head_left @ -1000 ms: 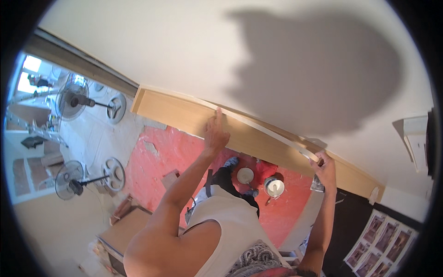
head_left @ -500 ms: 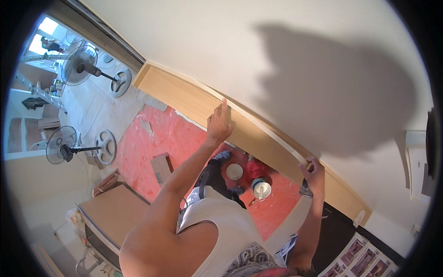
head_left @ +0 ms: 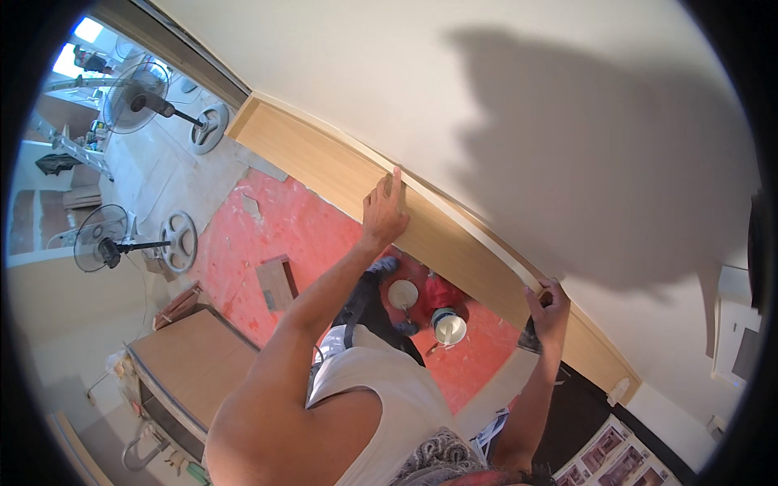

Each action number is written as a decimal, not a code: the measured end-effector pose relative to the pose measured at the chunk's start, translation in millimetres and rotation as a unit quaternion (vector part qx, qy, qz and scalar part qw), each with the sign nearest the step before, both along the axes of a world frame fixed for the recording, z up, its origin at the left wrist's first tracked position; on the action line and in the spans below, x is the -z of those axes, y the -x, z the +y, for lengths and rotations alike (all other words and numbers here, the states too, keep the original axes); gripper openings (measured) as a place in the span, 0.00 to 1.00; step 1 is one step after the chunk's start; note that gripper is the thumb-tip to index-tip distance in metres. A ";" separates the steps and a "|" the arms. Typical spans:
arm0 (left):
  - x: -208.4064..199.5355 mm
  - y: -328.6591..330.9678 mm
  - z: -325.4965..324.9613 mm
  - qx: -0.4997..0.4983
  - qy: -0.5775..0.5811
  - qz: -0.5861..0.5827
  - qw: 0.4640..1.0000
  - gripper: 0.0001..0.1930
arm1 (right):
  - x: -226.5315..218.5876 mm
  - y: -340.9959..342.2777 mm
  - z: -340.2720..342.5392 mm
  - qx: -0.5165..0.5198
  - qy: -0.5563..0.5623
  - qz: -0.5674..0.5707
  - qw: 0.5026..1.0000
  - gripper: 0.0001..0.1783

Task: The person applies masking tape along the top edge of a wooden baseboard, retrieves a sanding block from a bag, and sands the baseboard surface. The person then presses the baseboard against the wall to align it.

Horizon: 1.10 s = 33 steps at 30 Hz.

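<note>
A long pale wooden ledge (head_left: 312, 162) runs diagonally along the wall. A thin, light-coloured wooden strip (head_left: 466, 220) lies along its wall side and bows away from the back edge between my hands. My left hand (head_left: 384, 212) rests over the ledge, its index finger stretched out against the strip and the other fingers loosely bent. Farther right, my right hand (head_left: 549, 314) pinches the strip between thumb and fingers. Below that hand, a small dark object (head_left: 529, 336) shows beside the ledge; its kind is unclear.
On the red floor (head_left: 235, 267) stand a white-filled bucket (head_left: 449, 327) and a round pale lid or container (head_left: 403, 294). A brown block (head_left: 277, 283) lies to the left. Two standing fans (head_left: 136, 97) and a brown-topped cart (head_left: 194, 364) are farther left. Printed sheets (head_left: 620, 458) lie at lower right.
My view has shifted slightly. Left of my left hand, the strip now sits closer to the ledge's back edge. Both hands keep their places on it.
</note>
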<state>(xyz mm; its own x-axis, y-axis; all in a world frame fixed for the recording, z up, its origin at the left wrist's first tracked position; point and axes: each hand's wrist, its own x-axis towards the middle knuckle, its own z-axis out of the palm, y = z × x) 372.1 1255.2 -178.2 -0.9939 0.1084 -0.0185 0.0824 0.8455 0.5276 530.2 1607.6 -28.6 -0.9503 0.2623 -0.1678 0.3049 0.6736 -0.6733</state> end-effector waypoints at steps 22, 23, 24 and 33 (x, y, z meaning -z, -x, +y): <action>5.9 0.5 7.3 0.022 0.048 0.047 0.997 0.54 | 12.2 7.8 0.6 0.039 0.021 0.034 0.998 0.15; 5.3 0.5 6.7 0.023 0.050 0.042 0.998 0.54 | 13.1 8.2 0.9 0.040 0.021 0.029 0.999 0.15; 4.6 1.0 6.5 0.023 0.051 0.037 0.998 0.54 | 13.7 8.7 1.1 0.041 0.021 0.024 0.999 0.15; 3.0 4.0 8.1 0.022 0.061 0.017 0.998 0.54 | 17.3 13.9 3.9 0.041 0.015 0.039 0.998 0.15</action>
<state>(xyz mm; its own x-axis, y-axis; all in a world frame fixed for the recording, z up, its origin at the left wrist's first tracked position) 368.1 1263.3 -181.1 -0.9887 0.1500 -0.0006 0.1360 0.8982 0.4180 516.3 1611.5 -45.8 -0.9360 0.3365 -0.1034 0.3048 0.6276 -0.7164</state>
